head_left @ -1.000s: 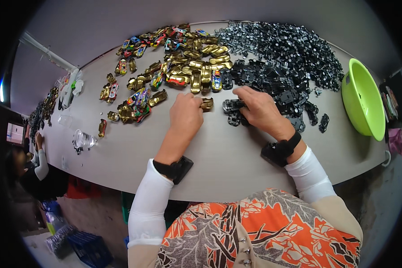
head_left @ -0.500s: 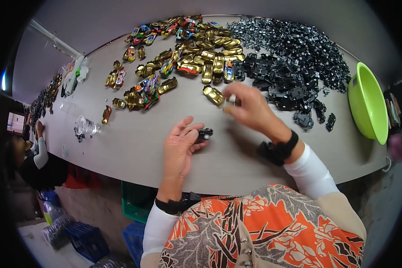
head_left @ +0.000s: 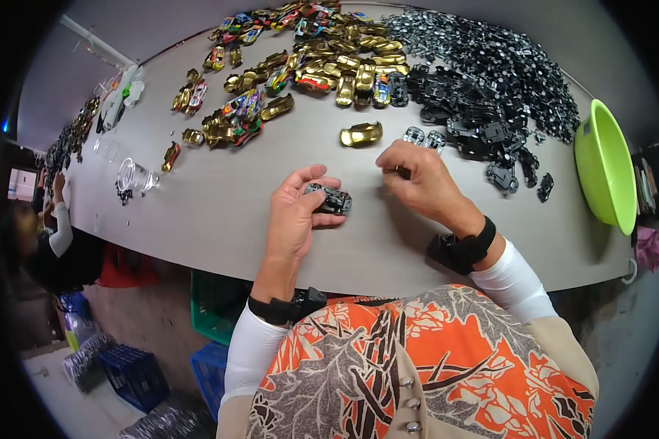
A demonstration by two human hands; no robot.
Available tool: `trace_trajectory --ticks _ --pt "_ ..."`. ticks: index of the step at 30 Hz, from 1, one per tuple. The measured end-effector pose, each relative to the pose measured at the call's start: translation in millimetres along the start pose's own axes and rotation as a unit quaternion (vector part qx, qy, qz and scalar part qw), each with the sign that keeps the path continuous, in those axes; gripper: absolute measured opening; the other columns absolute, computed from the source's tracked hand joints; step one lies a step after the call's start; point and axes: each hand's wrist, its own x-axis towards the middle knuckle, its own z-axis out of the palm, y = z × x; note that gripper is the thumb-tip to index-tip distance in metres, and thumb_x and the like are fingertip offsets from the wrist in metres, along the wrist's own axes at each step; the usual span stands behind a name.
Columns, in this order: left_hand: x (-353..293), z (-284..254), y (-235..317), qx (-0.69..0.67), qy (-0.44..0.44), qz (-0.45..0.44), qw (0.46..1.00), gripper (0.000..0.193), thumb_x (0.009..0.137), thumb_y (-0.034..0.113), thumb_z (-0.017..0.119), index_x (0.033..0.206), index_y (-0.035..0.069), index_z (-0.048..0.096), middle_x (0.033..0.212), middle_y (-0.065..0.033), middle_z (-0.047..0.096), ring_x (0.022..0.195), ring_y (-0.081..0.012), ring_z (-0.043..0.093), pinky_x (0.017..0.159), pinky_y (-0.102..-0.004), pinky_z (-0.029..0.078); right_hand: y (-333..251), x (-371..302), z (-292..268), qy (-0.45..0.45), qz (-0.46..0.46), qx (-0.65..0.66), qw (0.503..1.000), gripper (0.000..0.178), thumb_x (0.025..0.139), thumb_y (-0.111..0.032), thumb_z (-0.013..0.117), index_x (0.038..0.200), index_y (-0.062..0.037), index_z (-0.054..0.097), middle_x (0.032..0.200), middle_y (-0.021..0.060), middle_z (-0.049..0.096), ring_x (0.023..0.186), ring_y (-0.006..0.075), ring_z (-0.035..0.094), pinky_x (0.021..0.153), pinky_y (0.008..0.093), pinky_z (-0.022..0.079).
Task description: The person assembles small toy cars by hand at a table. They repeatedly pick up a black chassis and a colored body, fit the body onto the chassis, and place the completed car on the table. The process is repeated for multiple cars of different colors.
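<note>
In my left hand (head_left: pixel 294 212) lies a black toy car chassis (head_left: pixel 329 200), its underside facing up, thumb on top and fingers beneath. To its right, my right hand (head_left: pixel 421 175) hovers over the table with fingers curled and pinched together; whatever they hold, if anything, is too dark and small to make out. A single gold toy car body (head_left: pixel 361 134) lies just beyond both hands. Two more chassis (head_left: pixel 415 136) sit behind my right knuckles, partly hidden by them.
Gold and colourful car bodies (head_left: pixel 329 66) are heaped at the back centre, black chassis (head_left: pixel 476 117) and small wheel parts (head_left: pixel 520 58) at the back right. A green basin (head_left: pixel 608 168) stands at the right edge. A clear cup (head_left: pixel 135 175) lies left; another person (head_left: pixel 62 227) sits far left.
My right hand has drawn back from the gold car body, which now lies more level. The chassis in my left hand has turned so its underside shows.
</note>
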Motion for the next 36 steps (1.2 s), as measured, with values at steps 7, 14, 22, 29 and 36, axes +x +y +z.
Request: trace_trajectory --ticks 7,14,22,29,36 --pt "1.2 -5.8 -3.4 -0.035 -0.023 0.026 0.999 0.041 0.077 -0.005 0.054 0.117 -0.003 0.043 0.107 -0.0207 0.059 0.086 -0.0255 0.065 0.07 -0.0324 0.058 7.2 39.7 -3.9 0.028 -0.068 -0.12 0.99 0.027 0.068 -0.003 0.06 0.095 -0.0009 0.054 0.091 0.0157 0.055 0.078 0.0358 0.057 0.067 0.043 0.047" --pt "-6.2 -14.2 -5.5 -0.039 -0.013 0.018 0.999 0.043 0.078 -0.003 0.056 0.119 -0.001 0.043 0.105 -0.0192 0.06 0.084 -0.0244 0.065 0.068 -0.0329 0.058 11.5 58.2 11.2 -0.102 -0.101 -0.208 0.968 0.026 0.066 0.001 0.06 0.091 0.0005 0.054 0.087 0.0164 0.054 0.08 0.0368 0.059 0.068 0.0442 0.048" --pt "-5.5 -11.2 -8.6 -0.026 -0.029 -0.009 0.999 0.036 0.082 0.002 0.051 0.117 0.0 0.044 0.091 -0.0123 0.061 0.083 -0.0264 0.065 0.061 -0.0362 0.059 13.1 49.4 -2.7 -0.01 -0.046 -0.005 0.999 0.025 0.07 -0.001 0.062 0.095 0.0015 0.059 0.09 0.0145 0.059 0.077 0.0337 0.059 0.067 0.0388 0.049" --pt "-12.2 1.5 -3.3 -0.025 -0.02 -0.026 0.999 0.025 0.085 0.003 0.047 0.109 0.001 0.044 0.094 -0.0115 0.055 0.087 -0.0324 0.064 0.063 -0.0438 0.059 -3.3 35.5 11.0 -0.08 -0.014 -0.253 0.964 0.028 0.066 -0.018 0.067 0.083 0.0003 0.056 0.081 0.0212 0.057 0.072 0.0393 0.058 0.065 0.0459 0.047" --pt "-15.8 -2.4 -8.8 -0.055 -0.085 -0.022 0.995 0.028 0.088 0.01 0.05 0.114 0.003 0.045 0.103 -0.0146 0.057 0.091 -0.0315 0.063 0.07 -0.0447 0.058 -22.3 34.0 4.2 -0.062 0.132 0.407 0.902 0.027 0.076 -0.008 0.063 0.102 -0.0012 0.057 0.078 0.007 0.057 0.061 0.0141 0.056 0.053 0.0268 0.045"
